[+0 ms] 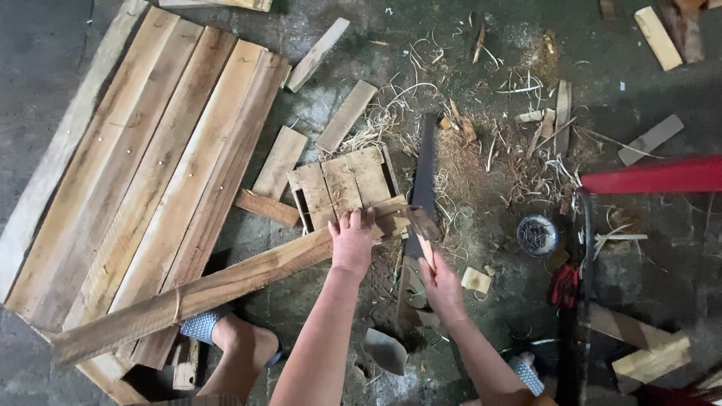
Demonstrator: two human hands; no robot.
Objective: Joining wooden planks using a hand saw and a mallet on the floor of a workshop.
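A long, rough wooden plank (203,289) lies slantwise across the concrete floor (45,75), its lower end near left and its upper end toward the middle of the scene. The left hand (352,239) presses down flat on that upper end, fingers (350,220) laid close together and pointing away. Under and just beyond this end sits a small square wooden crate of pale slats (342,184), touching the plank.

Just right of the left hand, the right hand (440,282) is closed around the pale wooden handle of a hammer (423,229), its dark metal head blurred and just beside the plank's end and the crate's near right corner. A long dark flat bar (421,188) lies on the floor behind the hammer, running away.

At left, a large panel of long pale boards (143,173) lies flat. Short wood offcuts (346,115), curled shavings and sawdust (466,158) litter the far floor. To the right stands a small round tin of nails (537,234), with a red bar (654,177) beyond it at the right edge. At the near edge, a sandalled foot (241,342) rests beside the plank.
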